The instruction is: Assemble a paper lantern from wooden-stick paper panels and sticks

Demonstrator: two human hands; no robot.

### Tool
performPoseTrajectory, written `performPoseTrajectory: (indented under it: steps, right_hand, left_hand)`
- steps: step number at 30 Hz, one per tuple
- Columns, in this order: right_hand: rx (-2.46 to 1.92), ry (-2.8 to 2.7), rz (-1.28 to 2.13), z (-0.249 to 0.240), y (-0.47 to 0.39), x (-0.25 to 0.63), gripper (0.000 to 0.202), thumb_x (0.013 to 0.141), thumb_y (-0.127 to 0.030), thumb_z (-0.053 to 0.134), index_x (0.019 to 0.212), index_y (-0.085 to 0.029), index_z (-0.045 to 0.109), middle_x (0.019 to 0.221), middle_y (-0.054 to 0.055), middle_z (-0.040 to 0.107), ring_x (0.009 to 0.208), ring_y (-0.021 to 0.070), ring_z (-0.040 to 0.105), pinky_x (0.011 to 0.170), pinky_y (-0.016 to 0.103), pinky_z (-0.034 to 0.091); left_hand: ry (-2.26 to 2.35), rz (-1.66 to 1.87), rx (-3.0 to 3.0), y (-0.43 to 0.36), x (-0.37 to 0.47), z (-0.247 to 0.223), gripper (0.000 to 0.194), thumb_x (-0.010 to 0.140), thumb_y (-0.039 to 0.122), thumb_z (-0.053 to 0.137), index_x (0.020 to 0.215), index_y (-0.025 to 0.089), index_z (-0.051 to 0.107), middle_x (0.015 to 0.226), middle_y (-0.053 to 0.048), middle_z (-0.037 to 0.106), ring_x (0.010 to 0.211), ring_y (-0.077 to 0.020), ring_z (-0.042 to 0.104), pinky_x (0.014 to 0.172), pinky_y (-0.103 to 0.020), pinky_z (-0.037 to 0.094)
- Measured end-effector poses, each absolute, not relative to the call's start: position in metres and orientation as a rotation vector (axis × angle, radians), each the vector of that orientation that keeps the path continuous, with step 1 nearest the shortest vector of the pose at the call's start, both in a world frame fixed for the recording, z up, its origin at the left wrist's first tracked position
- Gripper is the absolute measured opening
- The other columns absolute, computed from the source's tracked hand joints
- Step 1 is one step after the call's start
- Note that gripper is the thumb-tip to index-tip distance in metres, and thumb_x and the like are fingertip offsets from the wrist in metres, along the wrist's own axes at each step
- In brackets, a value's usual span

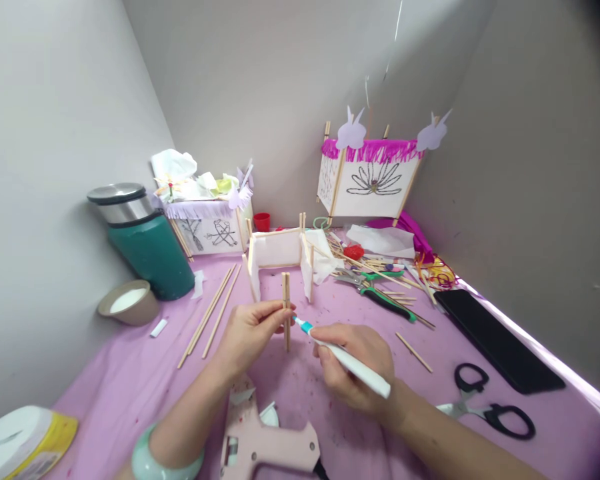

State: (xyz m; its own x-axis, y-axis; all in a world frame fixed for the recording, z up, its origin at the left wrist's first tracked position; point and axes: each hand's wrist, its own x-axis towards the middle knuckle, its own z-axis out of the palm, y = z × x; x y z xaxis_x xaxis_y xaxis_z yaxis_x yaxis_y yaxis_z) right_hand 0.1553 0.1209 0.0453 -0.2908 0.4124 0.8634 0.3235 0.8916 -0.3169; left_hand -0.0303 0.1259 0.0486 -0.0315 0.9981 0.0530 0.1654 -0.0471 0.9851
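Observation:
Between thumb and fingers, my left hand [253, 332] pinches a pair of short wooden sticks [286, 290] held upright side by side. A white marker with a blue tip section [353, 365] is gripped in my right hand [357, 357], and its tip is at the sticks, close to my left fingertips. Just behind the sticks stands a small frame of wooden sticks with white paper sides [279, 249], its near side without a panel. A pale pink glue gun [275, 448] lies below my hands. Whether the marker tip touches the wood, I cannot tell.
Loose sticks [210, 313] lie left, one short stick [414, 352] right. Green-handled pliers [387, 303], scissors [473, 400] and a black phone [500, 340] are on the right. A teal flask [150, 247] and a bowl [130, 303] stand left. A decorated paper lantern [373, 180] hangs behind.

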Motion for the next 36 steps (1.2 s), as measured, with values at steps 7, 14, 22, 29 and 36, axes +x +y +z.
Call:
performPoseTrajectory:
  steps: [7,14,22,29,36]
  right_hand:
    - [-0.698,-1.901,0.622,0.019,0.117,0.157,0.012,0.08,-0.014,0.049,0.085,-0.018,0.06,0.055,-0.004,0.062,0.04,0.0075,0.053,0.041,0.018,0.042]
    - [-0.574,-2.092,0.713,0.011,0.122,0.161,0.018,0.079,-0.013,0.047,0.088,-0.016,0.063,0.065,0.0,0.066,0.05,0.0092,0.056,0.05,0.02,0.045]
    - [-0.356,-2.36,0.35,-0.003,0.127,0.17,0.023,0.078,-0.011,0.049,0.096,-0.019,0.06,0.068,0.0,0.062,0.058,0.0117,0.056,0.056,0.023,0.044]
    - [-0.387,-2.381,0.259,-0.005,0.127,0.167,0.019,0.079,-0.012,0.049,0.092,-0.02,0.061,0.064,-0.001,0.059,0.055,0.0108,0.052,0.054,0.023,0.042]
    - [-0.405,-2.371,0.221,-0.003,0.126,0.164,0.019,0.078,-0.011,0.048,0.09,-0.019,0.061,0.063,-0.002,0.058,0.054,0.0109,0.052,0.052,0.022,0.041]
  left_hand:
    - [1.323,1.21,1.304,0.127,-0.032,0.048,0.025,0.075,0.037,0.066,0.087,0.016,0.073,0.081,-0.004,0.073,0.077,-0.0164,0.067,0.068,-0.025,0.056]
    - [1.371,1.197,1.353,0.126,-0.031,0.051,0.028,0.075,0.039,0.065,0.085,0.014,0.074,0.081,-0.006,0.073,0.078,-0.0182,0.067,0.069,-0.028,0.056]
    - [1.331,1.156,1.419,0.12,-0.031,0.054,0.025,0.073,0.036,0.067,0.084,0.015,0.075,0.082,-0.005,0.074,0.078,-0.0181,0.067,0.072,-0.028,0.057]
    - [1.308,1.161,1.414,0.118,-0.032,0.056,0.024,0.074,0.034,0.067,0.086,0.015,0.075,0.082,-0.005,0.074,0.079,-0.018,0.068,0.073,-0.028,0.058]
    - [1.324,1.163,1.401,0.119,-0.031,0.057,0.023,0.073,0.033,0.067,0.085,0.015,0.075,0.08,-0.005,0.074,0.077,-0.0177,0.068,0.071,-0.028,0.058]
